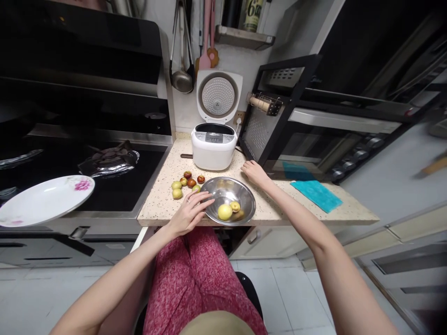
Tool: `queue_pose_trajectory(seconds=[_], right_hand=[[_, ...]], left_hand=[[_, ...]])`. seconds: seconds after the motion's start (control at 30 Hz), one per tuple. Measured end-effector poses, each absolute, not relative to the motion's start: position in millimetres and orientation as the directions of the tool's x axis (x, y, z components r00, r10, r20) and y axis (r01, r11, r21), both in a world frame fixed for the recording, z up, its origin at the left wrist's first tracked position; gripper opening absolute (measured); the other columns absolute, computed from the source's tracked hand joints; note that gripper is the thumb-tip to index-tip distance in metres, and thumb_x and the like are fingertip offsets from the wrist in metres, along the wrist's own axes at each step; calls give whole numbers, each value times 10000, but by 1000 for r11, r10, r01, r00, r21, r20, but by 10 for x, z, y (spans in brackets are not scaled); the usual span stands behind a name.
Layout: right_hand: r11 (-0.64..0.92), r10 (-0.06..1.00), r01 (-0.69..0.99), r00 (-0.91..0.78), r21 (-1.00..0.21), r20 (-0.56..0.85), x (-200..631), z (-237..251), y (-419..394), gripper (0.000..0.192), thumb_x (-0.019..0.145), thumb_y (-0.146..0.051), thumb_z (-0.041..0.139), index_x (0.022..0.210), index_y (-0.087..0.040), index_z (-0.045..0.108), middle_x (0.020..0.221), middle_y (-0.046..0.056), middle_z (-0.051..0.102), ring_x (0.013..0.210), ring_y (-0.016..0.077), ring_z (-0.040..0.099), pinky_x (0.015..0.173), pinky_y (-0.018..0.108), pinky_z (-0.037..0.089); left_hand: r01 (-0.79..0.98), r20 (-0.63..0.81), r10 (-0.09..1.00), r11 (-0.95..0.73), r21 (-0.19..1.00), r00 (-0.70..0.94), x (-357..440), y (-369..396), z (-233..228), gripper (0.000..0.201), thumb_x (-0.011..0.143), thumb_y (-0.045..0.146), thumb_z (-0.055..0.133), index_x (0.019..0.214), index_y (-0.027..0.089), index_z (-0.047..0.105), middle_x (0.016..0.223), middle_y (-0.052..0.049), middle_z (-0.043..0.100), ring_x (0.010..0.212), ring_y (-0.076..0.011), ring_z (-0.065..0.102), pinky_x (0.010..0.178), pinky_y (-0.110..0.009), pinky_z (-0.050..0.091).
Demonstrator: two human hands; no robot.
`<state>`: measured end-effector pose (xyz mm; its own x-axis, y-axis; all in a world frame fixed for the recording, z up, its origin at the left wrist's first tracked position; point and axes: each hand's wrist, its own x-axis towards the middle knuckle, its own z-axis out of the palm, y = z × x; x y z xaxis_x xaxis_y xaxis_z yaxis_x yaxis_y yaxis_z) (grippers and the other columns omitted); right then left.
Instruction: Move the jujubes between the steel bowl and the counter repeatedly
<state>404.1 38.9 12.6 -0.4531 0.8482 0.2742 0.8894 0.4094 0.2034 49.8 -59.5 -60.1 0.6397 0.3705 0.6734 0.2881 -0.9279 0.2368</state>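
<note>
Presently, a round, shiny steel bowl (246, 197) sits at the front edge of the speckled beige stone countertop (272, 210), its mouth facing up; being circular, it has no long axis. Inside lie two round, pale-yellow fruits, a larger one (225, 212) and a smaller one (235, 206), close together towards the front.

The left hand (188, 214) is at the bowl's left rim, fingers slightly spread and pointing right; whether they touch the metal I cannot tell. The right hand (255, 173) is beyond the bowl's right side, fingers bent; whether the tips pinch anything I cannot tell.

Left of the bowl, small yellow-green fruits (177, 193) and glossy red-brown fruits (191, 183) lie loosely clustered. Behind stands a white, rounded plastic rice cooker (213, 157), lid upright, front panel facing the person; its dark interior hides any contents. Far left, a white, pink-flowered oval plate (45, 200) lies with its long axis running roughly left to right.
</note>
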Motion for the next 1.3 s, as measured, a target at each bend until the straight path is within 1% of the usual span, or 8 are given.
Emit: queue_pose_trajectory(seconds=[0.27, 0.43, 0.53, 0.67, 0.77, 0.9, 1.1, 1.3], right_hand=[[362, 869, 884, -435, 297, 236, 4104, -166, 681, 278, 827, -17, 530, 921, -133, 765, 844, 127, 782, 975, 258, 674, 1210, 534, 311], [346, 872, 891, -421, 294, 251, 4135, -273, 752, 371, 783, 11, 477, 920, -173, 769, 725, 49, 753, 904, 232, 697, 1271, 516, 275], [354, 857, 891, -430, 282, 284, 4122, -277, 754, 396, 787, 45, 450, 890, -168, 768, 709, 66, 742, 899, 238, 695, 1281, 499, 284], [398, 810, 877, -474, 269, 344, 4057, -221, 677, 399, 855, 54, 411, 952, -103, 765, 834, 130, 762, 923, 236, 698, 1277, 487, 309], [451, 760, 851, -524, 269, 385, 4012, -185, 534, 406, 932, 20, 394, 1141, -57, 734, 1044, 173, 767, 1045, 237, 700, 1271, 488, 341], [532, 675, 807, -587, 257, 447, 4019, -185, 287, 417, 1012, -69, 410, 1350, -108, 650, 1335, 174, 703, 1259, 252, 650, 1224, 522, 435], [612, 494, 763, -575, 208, 652, 4043, -71, -49, 344, 1082, -256, 469, 1358, -179, 658, 1341, 143, 715, 1240, 247, 677, 1146, 489, 498], [725, 525, 688, -569, 17, 633, 3827, 159, -389, 329, 1057, -308, 556, 1362, -240, 659, 1315, 119, 728, 1183, 253, 685, 982, 437, 545]], left_hand=[[270, 683, 359, -933, 239, 636, 494, -569, -597, 488, 1090, 271, 370, 1573, 264, 441, 1519, -122, 559, 1440, -265, 503, 1259, -542, 332], [265, 678, 375, -927, 265, 633, 490, -570, -606, 476, 1093, 274, 365, 1559, 258, 459, 1518, -126, 556, 1448, -267, 490, 1253, -538, 338], [268, 665, 392, -920, 285, 636, 490, -571, -615, 473, 1095, 282, 359, 1554, 260, 468, 1521, -126, 553, 1451, -273, 486, 1252, -541, 341], [260, 677, 380, -925, 277, 630, 491, -572, -611, 466, 1096, 277, 358, 1547, 251, 474, 1513, -130, 553, 1446, -273, 487, 1247, -545, 347], [254, 679, 373, -928, 273, 632, 493, -575, -599, 471, 1095, 264, 359, 1555, 257, 457, 1516, -129, 546, 1443, -272, 488, 1238, -548, 360], [257, 671, 375, -927, 273, 640, 494, -582, -588, 472, 1093, 249, 364, 1558, 262, 448, 1518, -128, 544, 1447, -273, 485, 1238, -551, 359], [262, 665, 384, -923, 281, 640, 499, -593, -584, 469, 1092, 248, 367, 1553, 267, 454, 1525, -122, 543, 1457, -273, 477, 1242, -554, 356], [260, 668, 386, -923, 285, 637, 503, -595, -583, 461, 1088, 255, 384, 1539, 266, 479, 1504, -114, 570, 1447, -272, 491, 1238, -558, 359]])
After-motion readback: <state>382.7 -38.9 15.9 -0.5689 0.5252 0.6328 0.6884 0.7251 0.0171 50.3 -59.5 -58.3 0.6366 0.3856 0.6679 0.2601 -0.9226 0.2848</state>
